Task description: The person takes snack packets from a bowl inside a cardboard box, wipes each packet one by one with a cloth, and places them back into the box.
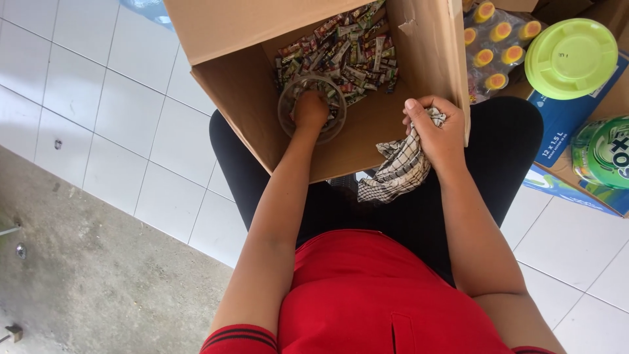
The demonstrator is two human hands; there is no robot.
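Note:
A large open cardboard box [249,105] rests against my knees. Its far corner holds a heap of several small colourful sachets [347,49]. My left hand [309,110] reaches down into the box and is shut on a clear round plastic jar [288,108] that lies among the sachets. My right hand [436,131] sits at the box's near right edge, outside it, and is shut on a black-and-white checked cloth [396,170] that hangs down over my lap.
To the right stand a lime green round lid [571,58], a shrink-wrapped pack of bottles with yellow caps [495,49], a blue carton [563,124] and a green packet [603,151]. White floor tiles [98,98] lie to the left, grey concrete [85,282] below.

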